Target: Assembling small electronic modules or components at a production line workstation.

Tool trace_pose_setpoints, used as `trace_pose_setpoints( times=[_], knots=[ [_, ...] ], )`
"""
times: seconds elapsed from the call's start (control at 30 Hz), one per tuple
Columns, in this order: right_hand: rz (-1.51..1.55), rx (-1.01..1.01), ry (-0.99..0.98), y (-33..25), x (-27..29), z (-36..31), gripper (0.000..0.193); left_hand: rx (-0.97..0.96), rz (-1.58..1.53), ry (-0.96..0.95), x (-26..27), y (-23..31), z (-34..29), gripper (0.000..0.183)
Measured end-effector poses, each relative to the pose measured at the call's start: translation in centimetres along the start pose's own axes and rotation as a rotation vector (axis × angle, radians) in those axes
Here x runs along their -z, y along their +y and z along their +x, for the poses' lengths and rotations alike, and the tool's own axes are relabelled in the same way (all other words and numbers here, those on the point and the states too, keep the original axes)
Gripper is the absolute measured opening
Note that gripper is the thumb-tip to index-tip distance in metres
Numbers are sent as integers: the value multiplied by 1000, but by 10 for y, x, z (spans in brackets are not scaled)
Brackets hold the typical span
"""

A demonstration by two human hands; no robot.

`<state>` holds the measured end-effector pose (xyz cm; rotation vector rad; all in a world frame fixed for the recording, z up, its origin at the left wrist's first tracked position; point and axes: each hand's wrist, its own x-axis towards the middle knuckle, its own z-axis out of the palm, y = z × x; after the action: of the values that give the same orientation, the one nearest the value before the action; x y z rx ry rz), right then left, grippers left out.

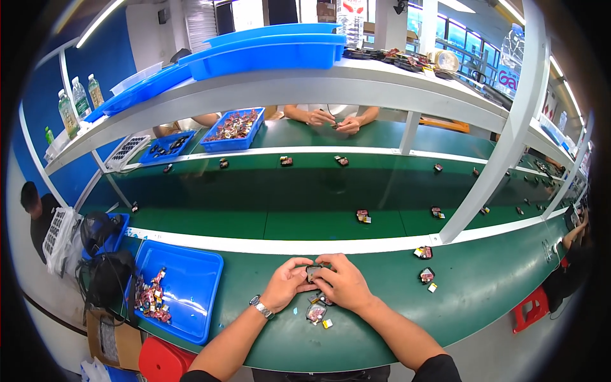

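Over the green table, my left hand [287,282] and my right hand [344,282] meet with fingers closed around a small black housing with a grey face [312,272]. Both sets of fingertips press on it, partly covering it, so its details are hidden. Just below my hands lie small electronic assemblies [316,312] with red, black and clear parts, and a yellow-and-white tab [327,323] beside them. To the left of my left hand, a blue tray [202,293] holds a pile of small red circuit boards [151,300].
Two similar assemblies [426,275] lie to my right. Behind a white rail [286,245], several more sit on the green conveyor [299,219]. A white shelf [382,76] crosses overhead, with an upright post [484,172] at right. Across the belt, another person's hands [334,121] work.
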<state>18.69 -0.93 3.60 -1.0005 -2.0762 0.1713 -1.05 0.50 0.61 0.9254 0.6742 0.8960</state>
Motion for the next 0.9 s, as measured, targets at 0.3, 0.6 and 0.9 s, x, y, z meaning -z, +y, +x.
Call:
trace_pose_setpoints(
  times=[0.3, 0.6, 0.9],
  knots=[
    [149, -70, -78, 5, 3, 1, 10, -18, 10, -98, 0, 2, 1, 37],
    [228, -47, -53, 5, 3, 0, 6, -8, 45, -135, 2, 1, -1, 40],
    [208, -99, 33, -1, -5, -6, 8, -12, -2, -109, 1, -2, 0, 29]
  ],
)
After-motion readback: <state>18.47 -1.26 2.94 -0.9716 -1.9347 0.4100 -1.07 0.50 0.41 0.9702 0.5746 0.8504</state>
